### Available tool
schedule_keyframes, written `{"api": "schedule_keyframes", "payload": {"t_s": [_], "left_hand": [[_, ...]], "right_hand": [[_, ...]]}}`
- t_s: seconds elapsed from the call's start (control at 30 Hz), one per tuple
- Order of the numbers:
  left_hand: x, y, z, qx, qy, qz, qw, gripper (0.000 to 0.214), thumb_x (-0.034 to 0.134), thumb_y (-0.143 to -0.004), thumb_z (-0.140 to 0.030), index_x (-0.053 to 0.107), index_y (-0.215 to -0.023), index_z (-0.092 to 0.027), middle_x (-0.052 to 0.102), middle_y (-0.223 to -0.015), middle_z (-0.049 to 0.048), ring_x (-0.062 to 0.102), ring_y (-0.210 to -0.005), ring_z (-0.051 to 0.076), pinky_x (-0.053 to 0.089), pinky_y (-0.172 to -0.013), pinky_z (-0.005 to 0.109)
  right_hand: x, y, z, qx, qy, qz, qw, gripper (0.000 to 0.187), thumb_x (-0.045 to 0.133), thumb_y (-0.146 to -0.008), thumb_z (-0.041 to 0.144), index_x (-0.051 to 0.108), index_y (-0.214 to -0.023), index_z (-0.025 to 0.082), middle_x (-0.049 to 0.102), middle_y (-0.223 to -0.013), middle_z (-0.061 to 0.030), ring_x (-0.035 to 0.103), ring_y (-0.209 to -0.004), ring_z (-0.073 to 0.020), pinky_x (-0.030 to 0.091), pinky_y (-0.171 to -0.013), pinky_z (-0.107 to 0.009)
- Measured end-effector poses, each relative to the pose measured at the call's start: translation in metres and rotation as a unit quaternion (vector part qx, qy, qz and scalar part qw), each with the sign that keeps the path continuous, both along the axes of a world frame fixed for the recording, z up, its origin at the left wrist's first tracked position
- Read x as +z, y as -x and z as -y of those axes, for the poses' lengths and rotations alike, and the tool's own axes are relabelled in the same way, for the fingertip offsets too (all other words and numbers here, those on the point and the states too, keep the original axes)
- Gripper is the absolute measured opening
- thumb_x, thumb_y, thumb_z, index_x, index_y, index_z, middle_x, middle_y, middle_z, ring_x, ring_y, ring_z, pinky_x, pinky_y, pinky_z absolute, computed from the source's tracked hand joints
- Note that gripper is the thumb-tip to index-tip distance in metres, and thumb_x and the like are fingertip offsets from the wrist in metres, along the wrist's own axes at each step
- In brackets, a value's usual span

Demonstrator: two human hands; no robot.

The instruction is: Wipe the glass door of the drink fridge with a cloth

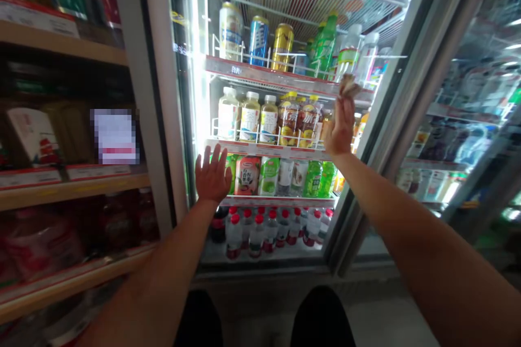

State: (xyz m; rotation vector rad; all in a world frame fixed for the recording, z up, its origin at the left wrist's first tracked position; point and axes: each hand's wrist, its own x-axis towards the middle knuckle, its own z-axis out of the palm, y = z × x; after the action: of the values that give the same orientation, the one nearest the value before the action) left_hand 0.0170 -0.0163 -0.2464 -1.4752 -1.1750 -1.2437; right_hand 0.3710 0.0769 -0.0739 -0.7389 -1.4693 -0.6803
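My left hand (214,174) is raised palm forward with its fingers spread, in front of the left end of the shelf of cartons and green bottles; it holds nothing. My right hand (342,126) reaches up higher, near the right side of a lit drinks fridge (271,148). At its fingertips is a small crumpled brownish-white thing, apparently a cloth (349,87), blurred. It overlaps the red-edged shelf strip below the green bottles (326,38). Behind the right hand stand tea bottles with yellow caps (290,119). I cannot tell whether either hand touches glass.
Wooden shelves (77,187) with drinks stand close on the left. A metal door frame (376,157) slants along the right, with another fridge section (439,141) beyond it. Red-capped bottles (257,236) fill the bottom shelf. My dark-clad knees (323,317) show below.
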Motion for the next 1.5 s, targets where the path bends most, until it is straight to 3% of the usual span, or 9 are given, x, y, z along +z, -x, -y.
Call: {"api": "schedule_keyframes", "payload": {"t_s": [0.23,0.47,0.6,0.7,0.8,0.93,1.1,1.27,1.5], "left_hand": [[-0.001,0.001,0.0,-0.021,0.01,0.011,1.0,0.061,0.046,-0.101,-0.029,0.033,-0.16,-0.023,0.036,-0.161,0.009,0.013,-0.155,0.026,0.01,-0.128,0.051],[0.0,-0.001,0.001,-0.003,0.015,0.015,1.0,0.057,0.046,-0.101,-0.03,0.042,-0.156,-0.018,0.039,-0.159,0.0109,0.016,-0.155,0.026,0.011,-0.127,0.05],[0.0,-0.001,0.001,-0.002,0.015,0.024,1.0,0.056,0.044,-0.101,-0.033,0.043,-0.155,-0.019,0.041,-0.158,0.0105,0.017,-0.154,0.026,0.011,-0.127,0.049],[0.0,-0.001,0.001,-0.005,0.016,0.025,1.0,0.056,0.045,-0.101,-0.033,0.043,-0.155,-0.019,0.041,-0.158,0.0103,0.017,-0.154,0.026,0.011,-0.127,0.049],[0.0,-0.001,0.001,-0.008,0.018,0.025,0.999,0.056,0.045,-0.101,-0.033,0.044,-0.155,-0.02,0.041,-0.158,0.0103,0.017,-0.154,0.026,0.011,-0.127,0.049],[0.0,0.0,0.001,-0.007,0.02,0.023,1.0,0.056,0.045,-0.101,-0.032,0.043,-0.155,-0.019,0.04,-0.158,0.0104,0.017,-0.155,0.026,0.011,-0.127,0.05],[-0.001,-0.001,0.001,-0.013,0.014,0.016,1.0,0.056,0.044,-0.102,-0.031,0.04,-0.157,-0.019,0.038,-0.16,0.0105,0.015,-0.155,0.026,0.008,-0.128,0.049],[-0.002,0.0,-0.001,-0.02,0.014,0.023,0.999,0.055,0.043,-0.103,-0.033,0.039,-0.157,-0.02,0.037,-0.16,0.0103,0.014,-0.155,0.026,0.008,-0.128,0.05],[-0.005,0.005,-0.006,-0.013,-0.029,-0.015,0.999,0.057,0.046,-0.103,-0.03,0.037,-0.158,-0.02,0.037,-0.16,0.0112,0.014,-0.155,0.025,0.01,-0.128,0.048]], "right_hand": [[0.01,0.029,0.008,0.012,0.011,0.016,1.0,0.06,0.025,-0.095,0.019,0.045,-0.152,0.019,0.04,-0.159,-0.0085,0.023,-0.155,-0.0223,0.026,-0.128,-0.051],[-0.018,0.065,0.028,0.069,0.032,0.171,0.982,0.057,0.029,-0.097,0.02,0.048,-0.15,0.024,0.045,-0.157,-0.0023,0.022,-0.156,-0.0216,0.023,-0.13,-0.05],[-0.015,0.088,0.034,0.085,0.03,0.192,0.977,0.058,0.029,-0.098,0.017,0.042,-0.154,0.027,0.041,-0.16,0.003,0.018,-0.157,-0.0184,0.022,-0.131,-0.046],[-0.016,0.106,0.04,0.096,0.048,0.194,0.975,0.061,0.029,-0.098,0.014,0.037,-0.157,0.027,0.037,-0.162,0.0026,0.013,-0.158,-0.021,0.019,-0.131,-0.05],[-0.027,0.123,0.048,0.112,0.075,0.247,0.96,0.063,0.03,-0.099,0.012,0.033,-0.159,0.031,0.039,-0.162,0.0045,0.015,-0.157,-0.0217,0.018,-0.132,-0.051],[-0.037,0.144,0.061,0.115,0.077,0.328,0.935,0.061,0.03,-0.099,0.009,0.039,-0.157,0.027,0.039,-0.162,0.0031,0.017,-0.157,-0.0187,0.018,-0.132,-0.045],[-0.051,0.164,0.072,0.085,0.096,0.308,0.943,0.066,0.029,-0.096,0.004,0.035,-0.158,0.026,0.033,-0.163,0.0041,0.012,-0.157,-0.0172,0.016,-0.133,-0.044],[-0.076,0.179,0.076,0.083,0.077,0.399,0.91,0.058,0.03,-0.101,0.01,0.044,-0.153,0.03,0.036,-0.16,0.0083,0.02,-0.155,-0.0156,0.024,-0.131,-0.038],[-0.091,0.181,0.075,0.081,0.06,0.418,0.903,0.05,0.035,-0.104,0.012,0.046,-0.152,0.018,0.04,-0.161,-0.0002,0.023,-0.155,-0.0195,0.023,-0.131,-0.039]]}}
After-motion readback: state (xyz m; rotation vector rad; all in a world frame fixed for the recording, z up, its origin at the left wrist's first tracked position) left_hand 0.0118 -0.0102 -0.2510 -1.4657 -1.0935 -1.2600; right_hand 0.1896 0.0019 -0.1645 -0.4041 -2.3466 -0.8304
